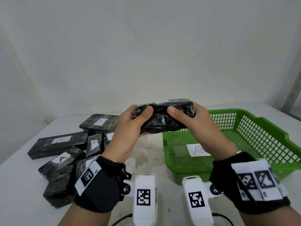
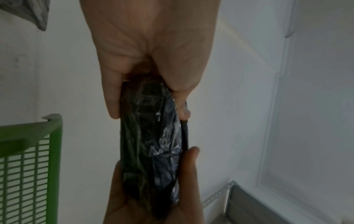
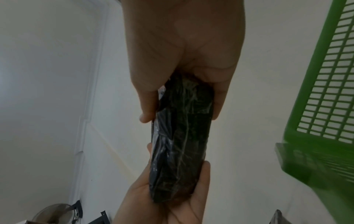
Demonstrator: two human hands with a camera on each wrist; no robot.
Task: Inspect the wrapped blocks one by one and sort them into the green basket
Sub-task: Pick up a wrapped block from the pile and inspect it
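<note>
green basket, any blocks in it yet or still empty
No blocks: the green basket shows only a paper label on its mesh floor. The wrapped block is held above the table.

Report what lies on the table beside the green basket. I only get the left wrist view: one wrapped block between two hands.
Observer: A pile of wrapped blocks lies left of the green basket, apart from it.
Operator: Read their labels.
Observer: The white labels that face up carry a handwritten A or B.
Operator: Check inside the basket.
Observer: Only a paper marked AB shows on its floor; part of the floor is hidden.
</note>
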